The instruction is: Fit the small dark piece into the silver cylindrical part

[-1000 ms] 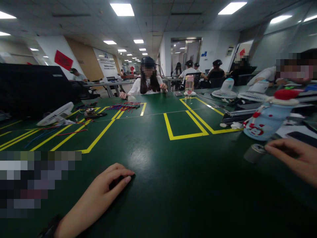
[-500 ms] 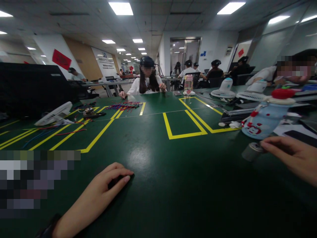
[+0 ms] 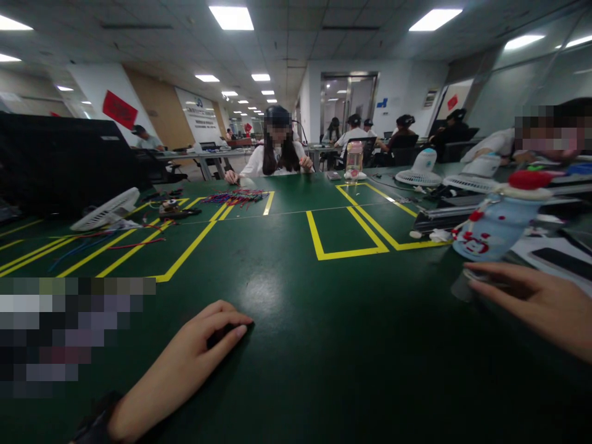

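— Two hands on the green counter [image 3: 287, 320]: what does each have?

— The left hand [image 3: 203, 345] lies curled, fingers together, holding nothing visible. The right hand [image 3: 531, 302] reaches flat over a small grey cylinder [image 3: 462, 288], touching it; a grip can't be confirmed.

— The risk?

— The cylinder could roll; the leaning blue bottle [image 3: 494, 225] just beyond could be knocked.

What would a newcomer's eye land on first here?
Probably the bright yellow tape boxes on the dark green table, mid-frame. Near the bottom, the left hand lies palm-down on the table, while at the right edge the right hand closes over a small grey cylinder, in front of a pale blue, red-capped bottle.
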Demonstrator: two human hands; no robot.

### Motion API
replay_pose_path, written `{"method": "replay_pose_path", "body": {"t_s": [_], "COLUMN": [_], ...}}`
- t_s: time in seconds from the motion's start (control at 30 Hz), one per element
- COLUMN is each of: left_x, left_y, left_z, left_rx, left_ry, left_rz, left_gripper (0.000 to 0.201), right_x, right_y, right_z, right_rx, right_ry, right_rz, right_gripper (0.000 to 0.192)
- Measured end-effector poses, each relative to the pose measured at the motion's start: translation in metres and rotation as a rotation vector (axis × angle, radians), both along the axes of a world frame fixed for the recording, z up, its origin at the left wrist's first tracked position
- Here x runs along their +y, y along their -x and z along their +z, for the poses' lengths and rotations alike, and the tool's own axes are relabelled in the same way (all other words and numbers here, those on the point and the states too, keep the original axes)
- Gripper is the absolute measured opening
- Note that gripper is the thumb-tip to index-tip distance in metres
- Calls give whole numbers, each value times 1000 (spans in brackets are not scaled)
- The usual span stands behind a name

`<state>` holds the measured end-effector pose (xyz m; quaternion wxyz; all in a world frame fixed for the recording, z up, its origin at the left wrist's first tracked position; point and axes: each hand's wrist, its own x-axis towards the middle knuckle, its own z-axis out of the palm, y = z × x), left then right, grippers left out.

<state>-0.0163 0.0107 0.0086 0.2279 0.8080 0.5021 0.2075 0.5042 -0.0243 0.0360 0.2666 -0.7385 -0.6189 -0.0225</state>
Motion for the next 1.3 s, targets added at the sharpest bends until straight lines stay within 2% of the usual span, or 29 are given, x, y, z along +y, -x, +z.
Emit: {"method": "replay_pose_path", "body": {"t_s": [0.07,0.13,0.2,0.3,0.37,0.47,0.57,0.6,0.67,0.77,0.87,1.07,1.13,1.23,1.3], "left_x": [0,0,3,7,7,3,0,1,4,9,9,5,5,5,5], "left_y": [0,-1,-6,-22,-40,-75,-107,-115,-124,-123,-116,-113,-115,-112,-102], "left_z": [0,2,6,18,28,41,47,48,49,51,47,13,7,9,14], "left_rx": [4,12,16,-4,-39,-95,-131,-143,-177,-228,-238,-115,-97,-115,-123], "left_ry": [12,28,34,-11,-59,-101,-115,-119,-141,-183,-174,-26,-12,-5,-8], "left_rz": [-5,-10,-18,-26,-40,-91,-136,-144,-130,-74,-53,-115,-132,-126,-111], "left_gripper": [25,25,24,23,22,20,19,17,14,12,11,12,12,15,19], "right_x": [3,7,13,20,23,27,30,31,32,32,31,31,31,30,29], "right_y": [21,54,95,158,188,208,207,205,203,203,203,202,203,201,190], "right_z": [1,4,7,7,3,-12,-26,-29,-31,-28,-23,-29,-31,-29,-24], "right_rx": [-27,17,94,231,286,384,543,583,620,594,531,446,410,384,370], "right_ry": [29,23,37,71,54,49,124,160,209,192,137,84,77,97,99], "right_rz": [89,273,517,835,949,955,897,893,900,890,843,845,844,827,791], "right_gripper": [38,39,39,38,36,41,65,68,56,36,33,42,46,46,47]}}
